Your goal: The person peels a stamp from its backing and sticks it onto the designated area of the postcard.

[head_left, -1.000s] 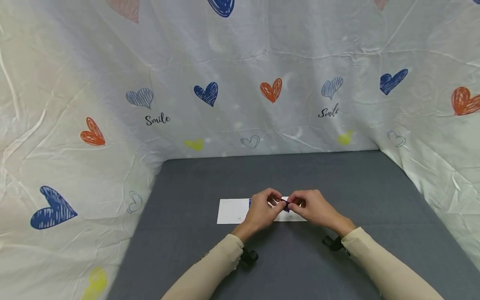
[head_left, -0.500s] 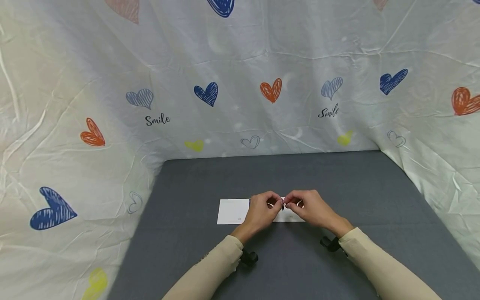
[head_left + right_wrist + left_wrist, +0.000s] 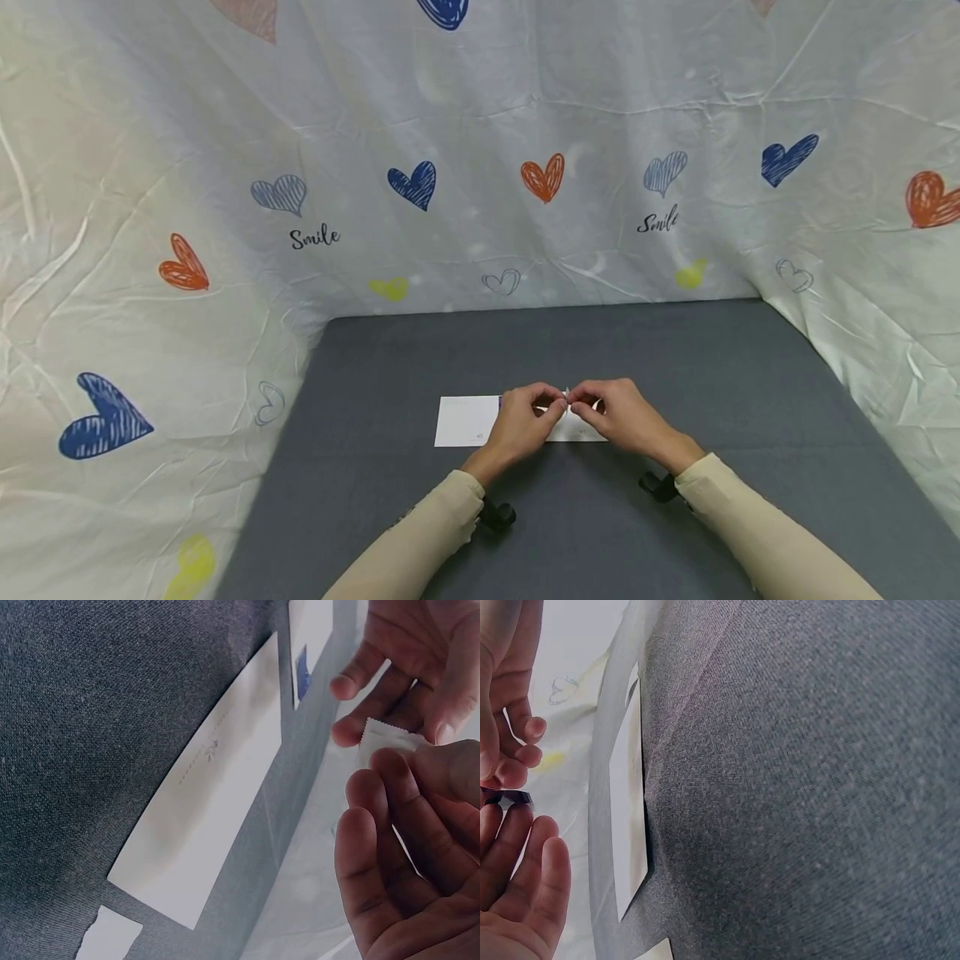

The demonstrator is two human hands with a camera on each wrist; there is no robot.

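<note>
In the head view, my left hand [image 3: 525,421] and right hand [image 3: 624,414] meet fingertip to fingertip above a white envelope-like card [image 3: 576,431]. They pinch a small postage stamp [image 3: 384,738] between them. Its toothed edge and pale back show in the right wrist view; from the left wrist view, the stamp [image 3: 508,797] looks dark and slightly bent. A second white card [image 3: 465,421] lies to the left, with a blue stamp [image 3: 303,673] at its corner. My left hand hides much of the gap between the cards.
A small torn white paper piece [image 3: 109,934] lies beside the card in the right wrist view. Both cards rest on the dark grey table cloth [image 3: 420,358]. Behind it hangs a white curtain [image 3: 480,242] with printed hearts.
The stamp has turned between the fingertips, from its dark face showing to a thin pale edge. My right hand has shifted slightly left, closer to the left hand. The cards stay put.
</note>
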